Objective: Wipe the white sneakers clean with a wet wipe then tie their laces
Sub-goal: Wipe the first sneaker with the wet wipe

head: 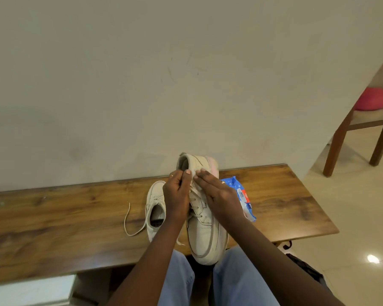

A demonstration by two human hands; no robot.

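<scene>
I hold one white sneaker (205,230) tilted over the table's near edge, toe toward me and pink-edged heel raised. My left hand (177,195) is closed around its tongue and upper laces. My right hand (219,195) lies along its right side with the fingers straight. A small white bit (194,173) shows between the fingertips of both hands; I cannot tell whether it is a wipe, the tongue or a lace. The second white sneaker (155,202) rests on the table to the left, its loose lace (128,219) trailing out. A blue wet wipe packet (241,195) lies just right of my right hand.
The brown wooden table (53,228) runs along a plain wall. A wooden chair (363,129) with a pink cloth on its seat stands on the tiled floor at the far right. My knees in blue trousers are under the table's near edge.
</scene>
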